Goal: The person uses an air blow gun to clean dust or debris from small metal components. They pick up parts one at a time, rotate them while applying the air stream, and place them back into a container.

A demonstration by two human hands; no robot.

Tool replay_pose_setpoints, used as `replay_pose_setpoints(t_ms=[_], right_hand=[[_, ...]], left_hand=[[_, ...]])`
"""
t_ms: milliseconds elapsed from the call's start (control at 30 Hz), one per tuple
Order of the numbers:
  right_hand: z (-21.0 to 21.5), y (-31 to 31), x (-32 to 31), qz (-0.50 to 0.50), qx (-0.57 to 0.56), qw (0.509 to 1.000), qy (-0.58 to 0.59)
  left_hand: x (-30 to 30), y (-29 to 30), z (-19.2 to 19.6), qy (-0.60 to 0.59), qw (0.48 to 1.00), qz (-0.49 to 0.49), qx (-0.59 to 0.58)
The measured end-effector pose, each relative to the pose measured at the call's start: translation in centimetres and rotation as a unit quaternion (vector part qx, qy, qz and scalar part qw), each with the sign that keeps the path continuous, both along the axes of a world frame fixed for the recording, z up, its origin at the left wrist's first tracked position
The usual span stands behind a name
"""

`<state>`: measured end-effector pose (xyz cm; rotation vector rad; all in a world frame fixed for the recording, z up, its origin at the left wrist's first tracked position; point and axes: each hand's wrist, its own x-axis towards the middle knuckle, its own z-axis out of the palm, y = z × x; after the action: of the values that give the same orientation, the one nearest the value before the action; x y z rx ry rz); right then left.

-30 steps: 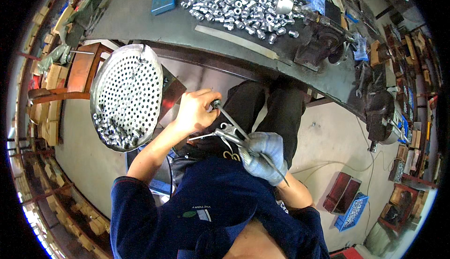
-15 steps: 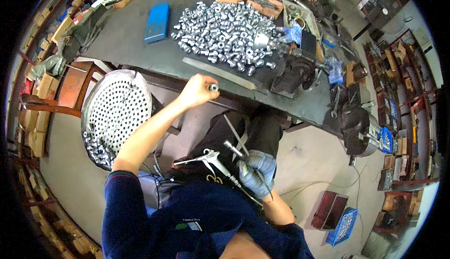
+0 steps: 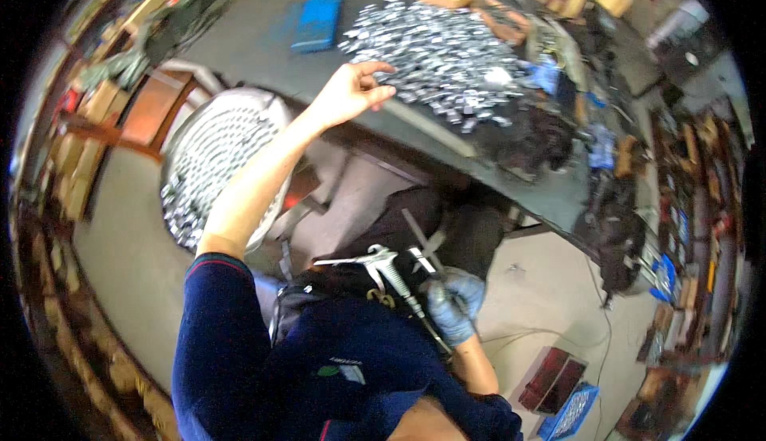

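Workbench [image 3: 263,58] carries the heap of small metal fittings [image 3: 435,50]. Left hand [image 3: 347,94] reaches beside it, fingers loosely spread, empty. Gloved right hand [image 3: 448,307] grips a lever hand tool [image 3: 383,265] at the lap. Advisable: pick one fitting cleanly.

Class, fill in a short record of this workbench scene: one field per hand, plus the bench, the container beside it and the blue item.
Left hand: bare, reaching towards the pile of small silver metal parts
Right hand: blue glove, gripping a metal hand tool over the lap
Workbench: dark top
Perforated metal basket: left of the bench, holds parts
Blue box: lies flat on the bench
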<state>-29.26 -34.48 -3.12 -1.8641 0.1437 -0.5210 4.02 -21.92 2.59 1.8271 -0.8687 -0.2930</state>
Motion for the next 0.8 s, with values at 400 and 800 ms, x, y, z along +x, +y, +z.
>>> replay_pose_setpoints(t_ms=[400,800], right_hand=[[2.2,2.5,2.0,0.043,0.03,0.999,-0.002],[2.1,2.3,1.5,0.068,0.058,0.995,0.036]], left_hand=[[-5.5,37.5,-3.9,-0.127,0.82,0.305,0.467],[-3.7,38.5,-9.6,0.008,0.72,0.327,0.612]])
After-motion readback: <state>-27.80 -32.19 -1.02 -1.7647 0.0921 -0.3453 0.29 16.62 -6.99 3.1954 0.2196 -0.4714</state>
